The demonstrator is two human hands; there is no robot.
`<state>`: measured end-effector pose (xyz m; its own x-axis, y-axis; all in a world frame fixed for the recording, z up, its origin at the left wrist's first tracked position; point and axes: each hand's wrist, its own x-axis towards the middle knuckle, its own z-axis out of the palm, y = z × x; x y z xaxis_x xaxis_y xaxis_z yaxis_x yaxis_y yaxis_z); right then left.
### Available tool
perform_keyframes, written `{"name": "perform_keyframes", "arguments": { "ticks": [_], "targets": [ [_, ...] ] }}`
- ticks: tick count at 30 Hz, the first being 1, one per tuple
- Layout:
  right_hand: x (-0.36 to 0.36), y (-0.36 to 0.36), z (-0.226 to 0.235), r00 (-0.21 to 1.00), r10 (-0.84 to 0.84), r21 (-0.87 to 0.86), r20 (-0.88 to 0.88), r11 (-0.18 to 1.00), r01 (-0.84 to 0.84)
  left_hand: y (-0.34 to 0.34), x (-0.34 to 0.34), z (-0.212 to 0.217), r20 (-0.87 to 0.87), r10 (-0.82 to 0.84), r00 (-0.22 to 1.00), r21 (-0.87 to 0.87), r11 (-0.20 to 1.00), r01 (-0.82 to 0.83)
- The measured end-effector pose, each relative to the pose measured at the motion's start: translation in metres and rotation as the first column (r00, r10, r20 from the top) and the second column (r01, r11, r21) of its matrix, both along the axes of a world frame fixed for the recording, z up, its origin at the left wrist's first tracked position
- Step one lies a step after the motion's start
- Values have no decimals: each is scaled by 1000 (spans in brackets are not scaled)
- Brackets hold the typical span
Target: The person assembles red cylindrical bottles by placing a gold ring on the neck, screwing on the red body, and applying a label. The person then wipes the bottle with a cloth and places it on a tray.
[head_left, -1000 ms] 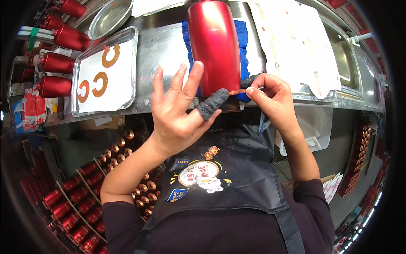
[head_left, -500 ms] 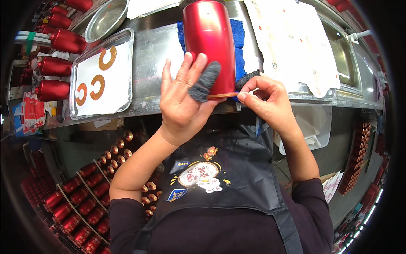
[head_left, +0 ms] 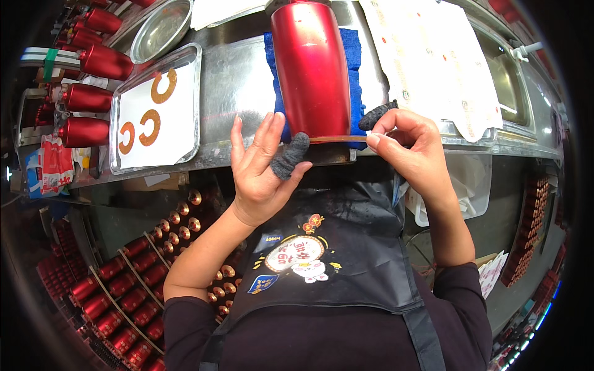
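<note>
A glossy red bottle [head_left: 312, 71] lies on a folded blue cloth [head_left: 354, 68], its base toward me. Along that base runs a thin orange-gold strip [head_left: 337, 139], reaching right past the bottle's edge. My right hand [head_left: 411, 145] pinches at the strip's right end, and a tiny white bit shows at the fingertips. Beside the base on the left is my left hand [head_left: 261, 173], fingers spread and holding nothing. Its index finger wears a dark grey finger cot [head_left: 291, 156], close to the strip's left end. A similar black cot [head_left: 377, 115] covers my right index finger.
Left on the metal bench, a tray [head_left: 197, 102] holds white paper with gold C-shaped pieces [head_left: 150, 127]. Behind it sits a metal bowl [head_left: 162, 29]. Printed white sheets [head_left: 433, 62] cover the right side. Red bottles [head_left: 90, 98] line the left; racked ones [head_left: 124, 300] stand below.
My left hand has come away from the bottle's side, down and left. The right hand has moved rightward from the base, and more of the strip shows between it and the bottle.
</note>
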<state>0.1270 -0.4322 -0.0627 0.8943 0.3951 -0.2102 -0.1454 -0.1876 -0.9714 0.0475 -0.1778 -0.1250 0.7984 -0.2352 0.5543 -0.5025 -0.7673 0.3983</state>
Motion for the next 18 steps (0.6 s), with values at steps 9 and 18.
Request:
{"name": "perform_keyframes", "arguments": {
  "ticks": [9, 18],
  "targets": [
    [4, 5, -17, 1000, 19, -15, -13, 1000, -19, -28, 26, 30, 198, 13, 980, 147, 988, -43],
    [6, 9, -11, 995, 72, 10, -65, 997, -71, -19, 31, 12, 35, 88, 996, -152, 985, -81]
  ]
}}
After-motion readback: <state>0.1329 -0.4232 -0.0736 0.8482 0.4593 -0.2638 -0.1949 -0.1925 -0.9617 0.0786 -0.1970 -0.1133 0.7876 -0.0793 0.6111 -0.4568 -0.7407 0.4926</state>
